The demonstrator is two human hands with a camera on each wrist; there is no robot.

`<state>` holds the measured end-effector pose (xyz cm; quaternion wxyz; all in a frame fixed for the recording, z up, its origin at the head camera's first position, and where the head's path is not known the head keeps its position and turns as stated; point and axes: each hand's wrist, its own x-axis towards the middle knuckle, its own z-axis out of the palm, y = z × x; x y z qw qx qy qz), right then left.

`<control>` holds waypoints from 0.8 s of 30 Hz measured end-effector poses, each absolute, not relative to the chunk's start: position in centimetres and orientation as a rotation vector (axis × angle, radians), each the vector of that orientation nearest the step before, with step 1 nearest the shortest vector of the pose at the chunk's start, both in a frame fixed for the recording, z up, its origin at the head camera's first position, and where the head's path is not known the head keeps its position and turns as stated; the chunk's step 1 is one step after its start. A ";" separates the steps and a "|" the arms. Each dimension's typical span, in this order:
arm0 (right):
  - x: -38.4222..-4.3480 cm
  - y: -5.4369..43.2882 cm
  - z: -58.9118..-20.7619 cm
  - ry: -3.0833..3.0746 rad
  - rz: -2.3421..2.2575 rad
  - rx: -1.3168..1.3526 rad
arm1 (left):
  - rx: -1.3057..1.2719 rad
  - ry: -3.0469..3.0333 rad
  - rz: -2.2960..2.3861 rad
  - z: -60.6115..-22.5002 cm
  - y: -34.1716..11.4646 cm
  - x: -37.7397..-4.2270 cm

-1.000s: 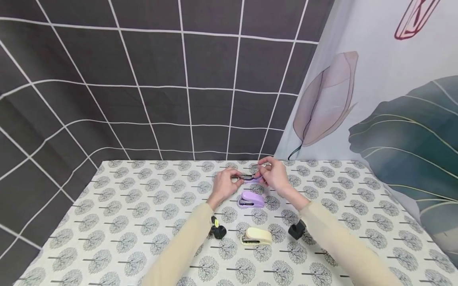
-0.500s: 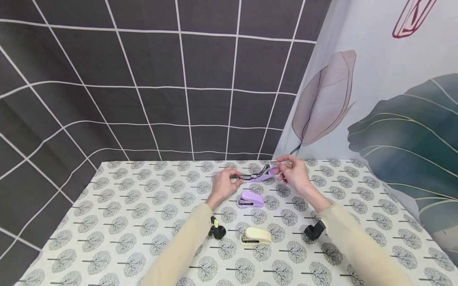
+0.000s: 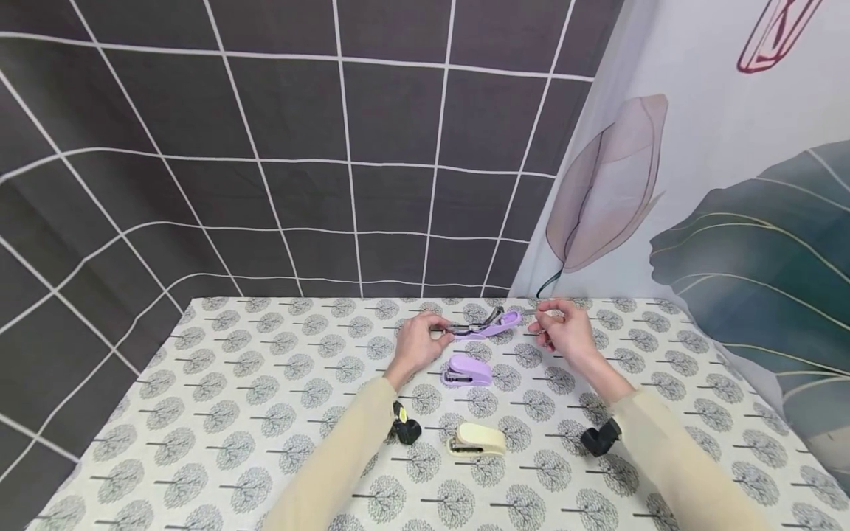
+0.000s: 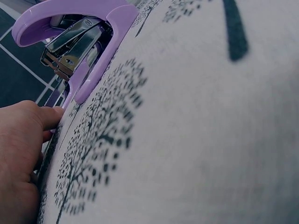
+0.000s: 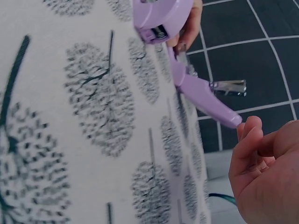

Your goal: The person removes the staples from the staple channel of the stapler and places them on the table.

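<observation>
A purple stapler lies folded wide open at the far part of the table, its metal magazine exposed and its purple top swung over to the right. At its left end the fingers and thumb of my left hand grip it. My right hand is just beyond the stapler's right end, pinching a thin grey strip that looks like a row of staples. In the right wrist view the stapler's purple end points toward my right fingertips, and the strip is hidden there.
A second purple stapler, folded together, stands just in front of the open one. Closer to me is a cream stapler. The tree-print cloth covers the table, and a dark gridded curtain hangs right behind its far edge.
My right hand has moved right, away from the magazine, with the grey strip in its fingers. The stapler's top has come to rest opened out to the right. My left hand has stayed put.
</observation>
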<state>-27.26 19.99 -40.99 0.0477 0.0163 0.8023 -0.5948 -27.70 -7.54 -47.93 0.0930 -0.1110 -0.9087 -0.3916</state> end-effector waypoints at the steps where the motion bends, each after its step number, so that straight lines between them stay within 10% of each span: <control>1: -27.2 20.1 -41.2 2.443 -1.812 0.056 | -0.330 -2.697 -1.163 -47.9 -7.5 -27.7; 24: -27.7 19.2 -44.9 2.501 -1.607 0.029 | -0.333 -2.700 -1.144 -48.0 -7.5 -27.6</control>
